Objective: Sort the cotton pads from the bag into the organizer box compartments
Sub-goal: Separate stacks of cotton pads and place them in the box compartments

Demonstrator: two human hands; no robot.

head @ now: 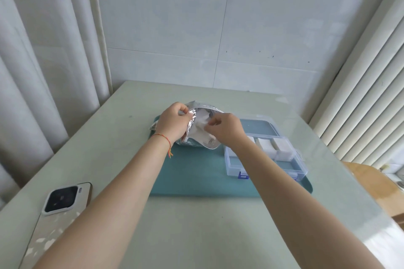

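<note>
A silver foil bag [192, 113] lies open on the teal mat [196, 172], with white cotton pads [200, 131] showing inside. My left hand [172, 123] grips the bag's left rim and holds it open. My right hand [226, 130] is at the bag's mouth and pinches a cotton pad between fingers and thumb. To the right stands the clear organizer box [293, 166], lid open behind it; its back compartments hold white cotton pads [273, 145], and the front compartment looks bare. My right forearm hides the box's left part.
A phone [59, 201] in a pale case lies face down at the table's front left. A curtain hangs at the left, slatted blinds at the right. A wooden chair [380, 183] stands beside the table's right edge.
</note>
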